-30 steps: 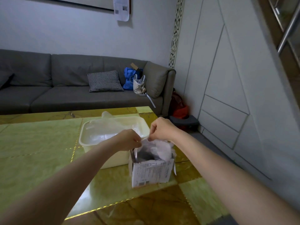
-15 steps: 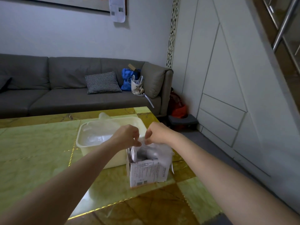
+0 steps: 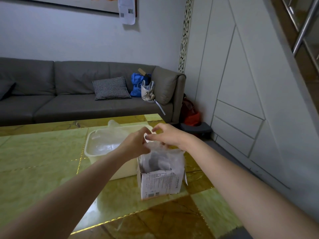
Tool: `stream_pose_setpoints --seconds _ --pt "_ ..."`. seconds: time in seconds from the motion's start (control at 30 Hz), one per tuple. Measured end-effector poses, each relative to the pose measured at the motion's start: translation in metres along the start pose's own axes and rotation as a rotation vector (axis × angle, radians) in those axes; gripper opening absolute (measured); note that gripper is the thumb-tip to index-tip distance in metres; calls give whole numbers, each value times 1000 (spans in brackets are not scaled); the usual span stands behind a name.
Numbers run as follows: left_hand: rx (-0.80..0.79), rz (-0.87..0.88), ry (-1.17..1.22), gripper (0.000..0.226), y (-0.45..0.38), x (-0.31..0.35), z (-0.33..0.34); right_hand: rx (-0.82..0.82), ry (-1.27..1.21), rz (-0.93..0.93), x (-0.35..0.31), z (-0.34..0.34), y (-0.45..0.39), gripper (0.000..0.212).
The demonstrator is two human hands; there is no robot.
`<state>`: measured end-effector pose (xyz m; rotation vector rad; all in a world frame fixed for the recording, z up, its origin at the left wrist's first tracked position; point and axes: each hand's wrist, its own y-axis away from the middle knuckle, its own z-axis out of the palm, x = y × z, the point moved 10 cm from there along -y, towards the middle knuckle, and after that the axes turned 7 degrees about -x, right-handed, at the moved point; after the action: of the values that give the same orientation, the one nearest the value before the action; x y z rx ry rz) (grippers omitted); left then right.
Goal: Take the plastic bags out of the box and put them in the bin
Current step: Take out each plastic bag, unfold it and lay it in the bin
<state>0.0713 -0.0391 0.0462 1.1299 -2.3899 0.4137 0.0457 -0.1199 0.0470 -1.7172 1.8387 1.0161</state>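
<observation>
I see one crumpled, see-through plastic bag (image 3: 162, 157) bunched in the open top of 1 small cardboard box (image 3: 161, 184). Its long axis runs roughly vertical, gathered top edge pointing up toward the hands, lower part down inside the box. Film is thin, wrinkled, cloudy; can't tell if more bags lie under it.

Left hand (image 3: 136, 144) has fingers curled, pinching the bag's top edge at the box's left side. Right hand (image 3: 168, 135) is just beside it, thumb and forefinger curved toward each other over the same edge; I can't tell for sure if it's actually gripping film, but fingers touch the bunched top. The 2 hands nearly meet.

Box is white w/ printed text + codes on the front face, squarish, upright, flaps open. It sits on a glossy table (image 3: 43, 163) of green-yellow marble-look squares w/ gold seams.

Just left of and behind the box, touching or nearly so: 1 cream rectangular plastic bin (image 3: 124, 171), rounded corners, w/ clear plastic film (image 3: 107, 140) already inside.

Beyond: 1 grey sofa (image 3: 69, 100), 1 checked cushion (image 3: 111, 88), 1 blue bag (image 3: 137, 85).
</observation>
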Motion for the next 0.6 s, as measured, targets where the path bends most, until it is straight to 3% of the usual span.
stream_pose_setpoints --seconds 0.1,0.27,0.33,0.5,0.6 --pt "8 3 -16 47 1 3 -9 -31 92 23 1 2 -2 35" --pt "-8 -127 10 28 5 -17 -15 260 -147 -234 -29 -32 8 5" --pt "-1 -153 166 23 8 -26 -15 373 -275 -307 -36 -51 16 7" --pt "-59 -218 453 29 11 -41 -18 696 -315 -372 -32 -94 37 7" --pt "-85 -214 729 41 13 -42 -27 768 -403 -364 -19 -102 39 9"
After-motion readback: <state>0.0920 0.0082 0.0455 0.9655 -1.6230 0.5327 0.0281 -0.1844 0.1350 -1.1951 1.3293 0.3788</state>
